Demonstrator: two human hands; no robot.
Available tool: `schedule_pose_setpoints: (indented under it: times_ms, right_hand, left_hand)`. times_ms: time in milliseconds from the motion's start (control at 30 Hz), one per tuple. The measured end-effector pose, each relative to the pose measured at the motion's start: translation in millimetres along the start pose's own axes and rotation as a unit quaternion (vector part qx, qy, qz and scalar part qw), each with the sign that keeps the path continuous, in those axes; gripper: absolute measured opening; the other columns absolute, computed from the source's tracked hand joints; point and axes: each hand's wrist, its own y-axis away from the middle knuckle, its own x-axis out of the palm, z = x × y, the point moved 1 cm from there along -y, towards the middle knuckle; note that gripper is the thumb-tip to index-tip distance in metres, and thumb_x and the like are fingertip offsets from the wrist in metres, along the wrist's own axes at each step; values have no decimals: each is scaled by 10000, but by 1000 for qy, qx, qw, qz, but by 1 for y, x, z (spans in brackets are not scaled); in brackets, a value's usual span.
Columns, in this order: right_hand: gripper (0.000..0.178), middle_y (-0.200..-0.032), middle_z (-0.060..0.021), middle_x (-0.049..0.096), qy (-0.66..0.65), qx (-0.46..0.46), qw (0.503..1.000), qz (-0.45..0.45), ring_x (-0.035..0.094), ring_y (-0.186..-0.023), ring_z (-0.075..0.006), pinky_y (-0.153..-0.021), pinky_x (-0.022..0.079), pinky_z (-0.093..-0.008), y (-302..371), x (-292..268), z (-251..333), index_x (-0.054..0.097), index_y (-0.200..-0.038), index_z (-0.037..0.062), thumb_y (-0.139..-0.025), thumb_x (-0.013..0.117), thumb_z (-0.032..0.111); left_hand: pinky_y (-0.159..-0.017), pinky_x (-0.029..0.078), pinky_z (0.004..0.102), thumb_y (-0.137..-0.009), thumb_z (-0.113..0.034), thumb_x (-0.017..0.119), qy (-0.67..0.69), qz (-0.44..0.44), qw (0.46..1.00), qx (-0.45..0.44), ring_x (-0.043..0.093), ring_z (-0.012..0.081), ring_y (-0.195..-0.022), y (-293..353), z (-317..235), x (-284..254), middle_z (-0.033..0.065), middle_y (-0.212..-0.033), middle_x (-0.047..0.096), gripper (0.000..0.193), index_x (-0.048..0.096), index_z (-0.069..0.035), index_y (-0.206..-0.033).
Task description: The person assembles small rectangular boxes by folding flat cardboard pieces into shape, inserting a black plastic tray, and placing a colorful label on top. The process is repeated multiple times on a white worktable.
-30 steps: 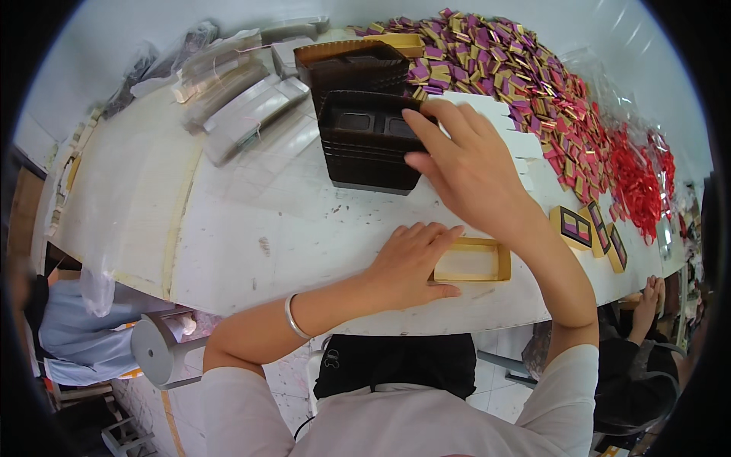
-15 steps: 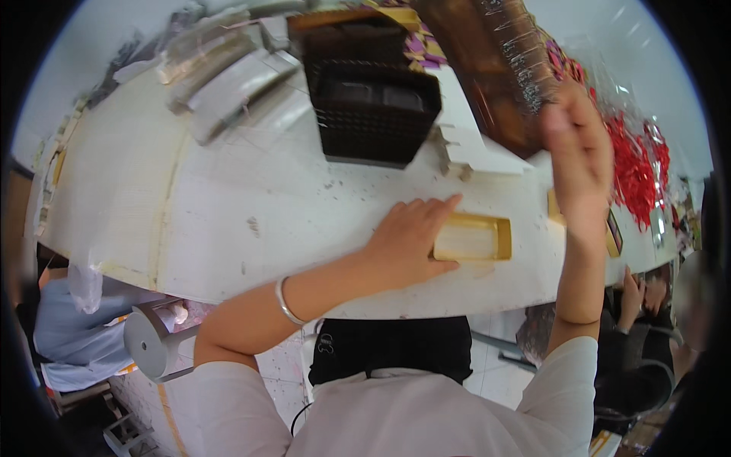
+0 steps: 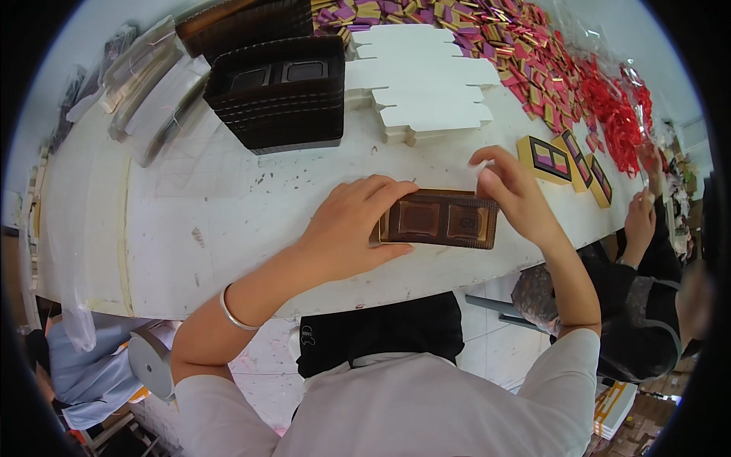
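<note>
The brown plastic insert tray (image 3: 440,219), with two moulded pockets, lies near the front edge of the white table (image 3: 152,228), seated in or on a shallow gold-edged box whose rim just shows at its left end. The left hand (image 3: 352,228) lies flat with fingers spread over the tray's 9 o'clock end, pressing it down; the right hand (image 3: 512,190) pinches the corner at about 2 o'clock between thumb and fingertips, though whether it also holds a scrap of clear film there is hard to tell. The tray looks thin, light and springy, likely to flex or crack if squeezed mid-span, so its rims and corners are the safest hold. A stack of similar dark trays (image 3: 278,95) stands at 11 o'clock, flat white cartons (image 3: 426,84) at 12.
</note>
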Motion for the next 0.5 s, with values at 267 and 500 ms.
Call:
schedule_pose_setpoints:
  times_ms: [267,500]
  right_hand:
    - [607,-1131,-114,515,446,-303,839,71,471,-854,-269,-794,418,-383,30,12,17,555,-1303,137,-770,681,399]
    - [579,-1152,-146,501,412,-357,835,72,452,-827,-269,-794,414,-376,21,18,8,541,-1323,128,-833,598,431]
  left_hand:
    - [-909,395,411,-702,-257,800,7,-11,1000,-12,539,295,-1018,2,-2,-1,89,-1123,549,772,404,-130,-1353]
    - [-916,422,406,-660,-225,828,54,-1,998,-19,549,300,-1041,-3,-1,-4,103,-1190,571,782,448,-128,-1338]
